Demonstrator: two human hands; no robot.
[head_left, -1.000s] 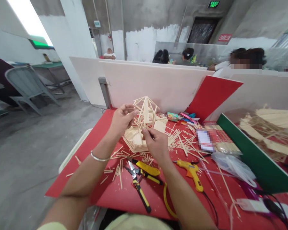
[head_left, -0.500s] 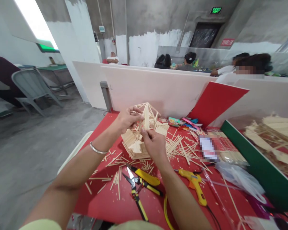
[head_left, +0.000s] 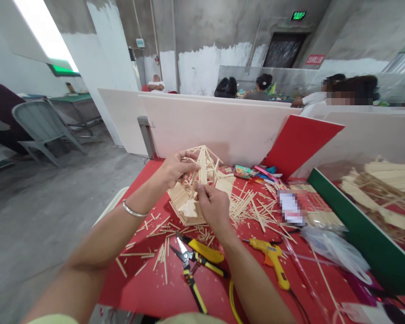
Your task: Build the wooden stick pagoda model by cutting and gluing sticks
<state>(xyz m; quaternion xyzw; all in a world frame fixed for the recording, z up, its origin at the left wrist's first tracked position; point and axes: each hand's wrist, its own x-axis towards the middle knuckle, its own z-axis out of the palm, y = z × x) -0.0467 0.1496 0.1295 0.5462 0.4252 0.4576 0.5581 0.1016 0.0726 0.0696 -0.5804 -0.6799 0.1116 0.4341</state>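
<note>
A model built of thin wooden sticks [head_left: 186,212] stands on the red table, with a peaked frame [head_left: 203,167] of sticks at its upper part. My left hand [head_left: 177,170] is closed at the left side of this peak, thumb and fingers pinching the sticks. Lower down, my right hand [head_left: 215,206] pinches the bottom end of the peak's sticks between thumb and forefinger. Its other fingers are curled in. Both hands partly cover the model, so the exact contact points are hidden.
Loose sticks [head_left: 245,204] litter the red table [head_left: 138,288]. Yellow-black pruning shears [head_left: 189,265], a yellow utility knife [head_left: 205,250] and a yellow glue gun [head_left: 273,261] lie nearer me. A plastic bag [head_left: 334,249] and green board [head_left: 361,234] are at right; white panels [head_left: 202,121] stand behind.
The whole view has shifted slightly. Both hands keep their pinch on the peaked frame, and the tools lie as before.
</note>
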